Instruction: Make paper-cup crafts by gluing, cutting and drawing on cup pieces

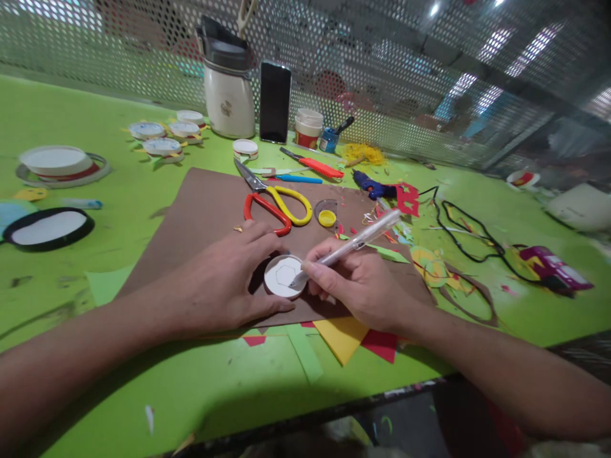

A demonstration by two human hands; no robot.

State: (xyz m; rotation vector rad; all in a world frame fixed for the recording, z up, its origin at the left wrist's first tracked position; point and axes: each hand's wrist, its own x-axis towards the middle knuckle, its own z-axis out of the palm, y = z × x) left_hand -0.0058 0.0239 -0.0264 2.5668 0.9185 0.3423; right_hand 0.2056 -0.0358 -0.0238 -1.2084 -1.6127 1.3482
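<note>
A small round white disc with a raised rim (pixel 272 287) lies on the brown board (pixel 174 219); a hexagon outline is drawn on its face. My left hand (pixel 229 277) curves around the disc's left side, thumb at the near edge and fingers at the far edge, holding it. In my right hand (pixel 356 280) is a slim whitish translucent pen (pixel 365 236), tilted, its tip touching the disc near the hexagon's lower right. Just beyond my hands lie scissors (pixel 291 205) with one red and one yellow handle. Beside them is a yellow cap (pixel 327 219).
Several white paper discs (pixel 162 148) stand at the back left. A pitcher (pixel 229 95), a phone (pixel 275 102) and a paint jar (pixel 308 127) line the mesh screen. To the right are a blue glue gun (pixel 375 186), a black cord (pixel 470 238) and paper scraps (pixel 341 337).
</note>
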